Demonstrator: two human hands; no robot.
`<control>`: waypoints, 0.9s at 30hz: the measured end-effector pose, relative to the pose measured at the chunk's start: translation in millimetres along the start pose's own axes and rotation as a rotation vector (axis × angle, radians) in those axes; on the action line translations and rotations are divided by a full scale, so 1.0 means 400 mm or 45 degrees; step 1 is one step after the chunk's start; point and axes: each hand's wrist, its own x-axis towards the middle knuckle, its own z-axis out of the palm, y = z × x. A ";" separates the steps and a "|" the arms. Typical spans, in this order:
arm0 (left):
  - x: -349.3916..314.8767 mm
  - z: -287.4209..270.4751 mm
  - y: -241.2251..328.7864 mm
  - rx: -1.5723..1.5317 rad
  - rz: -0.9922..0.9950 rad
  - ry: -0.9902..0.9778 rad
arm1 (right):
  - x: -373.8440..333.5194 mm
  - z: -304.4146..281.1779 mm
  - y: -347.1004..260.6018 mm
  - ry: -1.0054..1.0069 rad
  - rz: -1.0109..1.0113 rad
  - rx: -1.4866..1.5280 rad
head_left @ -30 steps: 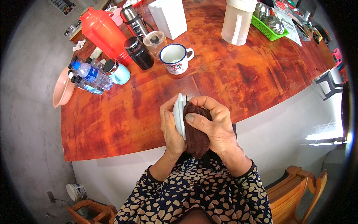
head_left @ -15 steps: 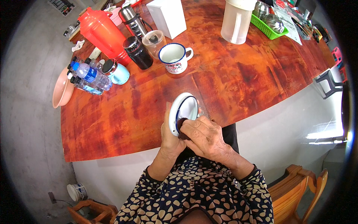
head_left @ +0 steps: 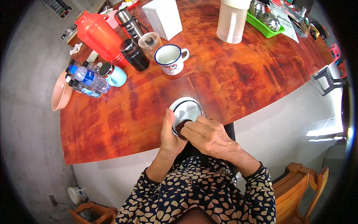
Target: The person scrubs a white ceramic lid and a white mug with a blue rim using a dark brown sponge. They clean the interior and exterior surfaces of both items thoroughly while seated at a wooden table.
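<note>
A white enamel lid (head_left: 189,109) with a dark blue line round its edge is held over the near edge of the table, its hollow inner side facing up. My left hand (head_left: 169,135) grips it from the left, thumb up along the rim. My right hand (head_left: 209,137) is closed on a dark brown cloth (head_left: 182,127) and presses it against the lower inside of the lid. Fingers curl over most of the cloth. Beyond my hands an enamel mug (head_left: 172,68) with a blue rim stands uncovered on the table.
The reddish-brown wooden table (head_left: 238,86) carries a red thermos (head_left: 99,35), a black jar (head_left: 135,56), a clear plastic cup (head_left: 150,43), a light blue mug (head_left: 118,77), water bottles (head_left: 89,78), a white box (head_left: 164,20), a frosted pitcher (head_left: 230,24) and a green basket (head_left: 266,29). A wooden chair (head_left: 298,186) stands at right.
The lid has tilted back from nearly edge-on, so more of its inside faces up. My right hand, with the cloth, remains against the lid. The view has shifted slightly.
</note>
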 end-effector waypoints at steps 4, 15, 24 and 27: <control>-0.009 0.004 -0.003 -0.086 0.008 -0.043 | -0.015 -0.049 0.020 -0.176 -0.022 -0.047; 0.007 -0.017 -0.025 0.112 0.082 -0.040 | 0.064 -0.032 0.003 0.398 -0.066 -0.133; 0.000 0.003 -0.001 0.451 0.239 -0.209 | 0.017 -0.009 0.076 0.443 0.296 0.125; 0.015 0.010 0.010 0.462 0.138 -0.228 | 0.025 0.001 0.068 0.540 0.241 -0.046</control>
